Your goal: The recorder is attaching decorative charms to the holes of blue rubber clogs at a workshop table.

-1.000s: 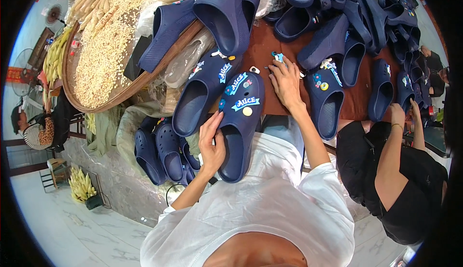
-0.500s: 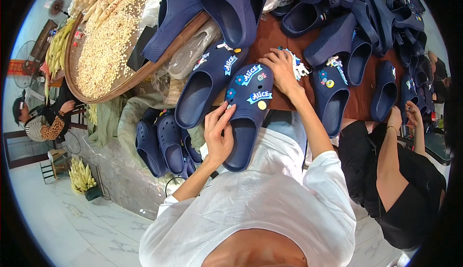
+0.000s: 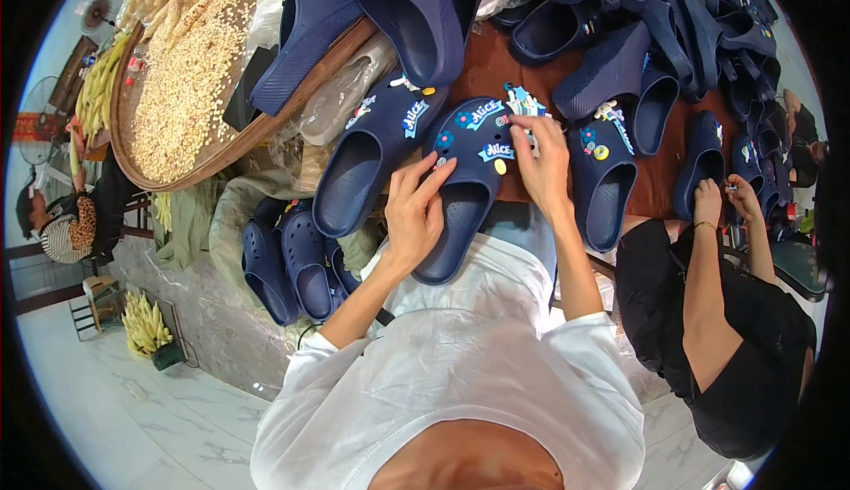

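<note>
A navy blue clog (image 3: pixel 460 224) rests tilted in front of me, toe away, with blue-and-white banner charms, flower charms and round charms on its upper. My left hand (image 3: pixel 418 211) grips its left side, thumb and fingers at the edge of the upper. At the upper's right side is my right hand (image 3: pixel 543 164), its thumb and fingers drawn together beside a small round charm. Whatever lies between those fingertips is too small to make out. Just beyond them sits a small heap of white and blue charms (image 3: pixel 525 99). Another decorated clog (image 3: pixel 354 167) lies left of mine.
More navy clogs (image 3: pixel 611 69) crowd the brown tabletop (image 3: pixel 485 63) and its right side. At the left, a round wooden tray (image 3: pixel 226 146) holds pale corn kernels. A co-worker in black (image 3: pixel 735 348) handles a clog at the right. Several clogs (image 3: pixel 305 264) hang lower left.
My right hand has come back from the charm heap to the right side of the clog's upper. The clog has shifted slightly up and to the right, with my left hand still on it.
</note>
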